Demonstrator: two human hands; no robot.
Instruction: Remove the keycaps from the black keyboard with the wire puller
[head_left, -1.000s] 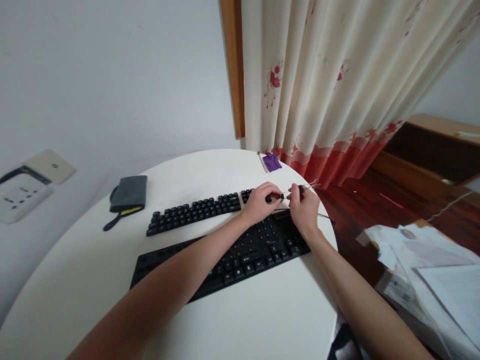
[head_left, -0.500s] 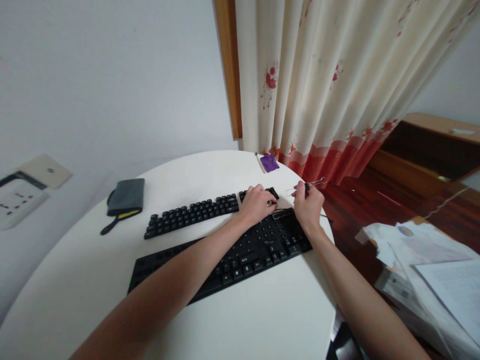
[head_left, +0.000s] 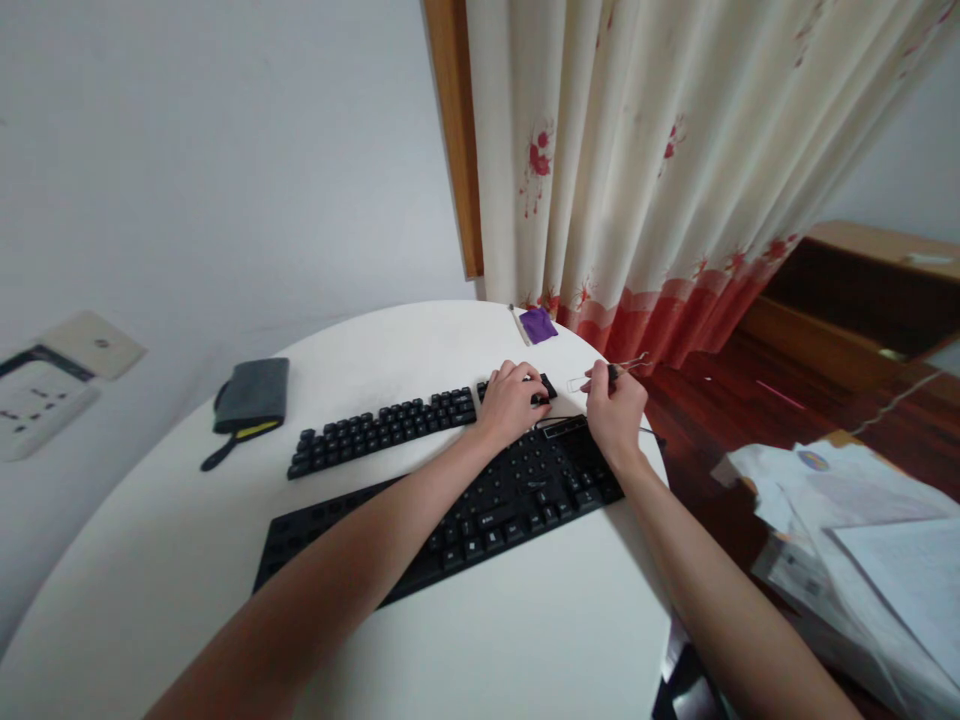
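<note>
A strip of black keycaps (head_left: 386, 425) lies in a row on the round white table (head_left: 465, 640), behind a black keyboard (head_left: 450, 520). My left hand (head_left: 510, 400) rests curled over the right end of that row, fingers pressed on the keycaps there. My right hand (head_left: 616, 408) hovers just to the right, above the keyboard's far right corner, pinching a thin wire keycap puller (head_left: 607, 374) with a dark handle. The puller's wire loops stick out left and right of my fingers.
A grey pouch (head_left: 251, 397) with a yellow stripe lies at the table's left. A small purple object (head_left: 538, 324) sits near the far edge by the floral curtain (head_left: 660, 180). Papers (head_left: 862, 520) are piled at the right, above a dark wooden floor (head_left: 750, 400).
My hands have parted: the left moved down onto the end of the keycap row, and the right drew the wire puller away to the right.
</note>
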